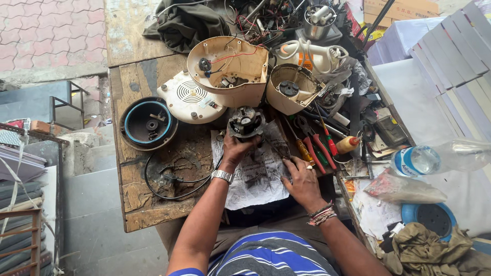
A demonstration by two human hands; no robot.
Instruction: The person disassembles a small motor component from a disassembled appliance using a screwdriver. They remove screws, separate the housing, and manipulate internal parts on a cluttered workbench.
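At lower centre, the right hand (302, 180) lay flat on the creased newspaper (255, 174), fingers loosely spread; whether they pinched anything could not be told. The left hand (236, 150), a metal watch (222, 176) at its wrist, curled its fingers around the motor (246, 121), a round dark metal block standing at the newspaper's upper edge, mid-frame. Red-handled pliers (313, 148) lay just right. Beyond, on the worn wooden table (138, 204), stood two cream plastic housings (230, 69), hollow and wired inside.
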